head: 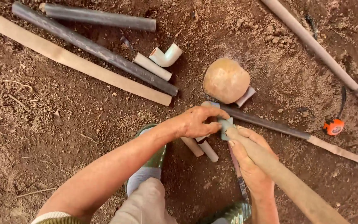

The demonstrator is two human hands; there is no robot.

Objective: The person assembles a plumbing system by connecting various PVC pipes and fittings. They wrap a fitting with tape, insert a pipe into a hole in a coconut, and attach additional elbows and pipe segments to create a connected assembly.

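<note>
At the centre of the view, the left hand [197, 122] pinches a small pale green plastic pipe fitting [225, 126] between closed fingers. The right hand [249, 159], at five o'clock from it, is wrapped tight around a long tan dust-coated pipe [286, 180] whose end meets the fitting. A round tan stone [226, 80] lies at twelve o'clock and an orange tape measure [333, 127] at three o'clock on the red-brown soil [42, 124].

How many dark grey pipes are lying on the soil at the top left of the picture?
2. One short dark pipe lies along the top edge. One longer dark pipe runs diagonally below it, beside the long tan pipe. Others may continue outside the frame.
</note>
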